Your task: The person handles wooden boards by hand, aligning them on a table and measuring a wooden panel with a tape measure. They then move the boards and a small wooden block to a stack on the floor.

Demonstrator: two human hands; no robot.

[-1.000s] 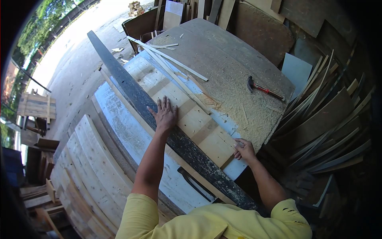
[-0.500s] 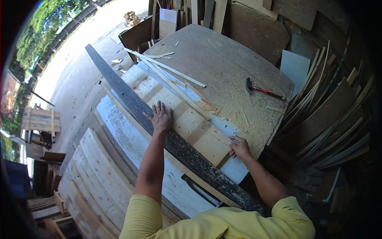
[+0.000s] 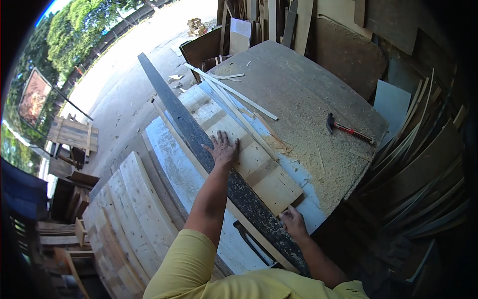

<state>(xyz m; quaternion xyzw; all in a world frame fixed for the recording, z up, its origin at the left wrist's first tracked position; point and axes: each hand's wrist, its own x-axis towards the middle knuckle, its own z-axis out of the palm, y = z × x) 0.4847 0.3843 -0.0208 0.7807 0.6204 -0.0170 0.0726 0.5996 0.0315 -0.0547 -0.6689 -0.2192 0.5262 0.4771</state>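
Observation:
A pale wooden panel (image 3: 271,182) with darker bands lies on the white-blue work surface, along a long dark speckled straight bar (image 3: 244,194). My left hand (image 3: 222,149) rests flat on the panel with fingers spread, its thumb side beside the bar. My right hand (image 3: 294,222) is at the panel's near end, close to the bar, with its fingers curled against the corner; part of its grip is hidden. Thin wood strips (image 3: 241,112) lie along the panel's far side.
A red-handled hammer (image 3: 350,130) lies on the sawdust-strewn tabletop (image 3: 308,94). Pale boards (image 3: 137,199) lie at lower left. Thin offcuts (image 3: 418,134) lean at the right. A black curved handle (image 3: 253,241) sits near my body.
My right hand has moved from the panel's right edge to its near end by the bar. My left hand stays flat on the panel. The view has shifted.

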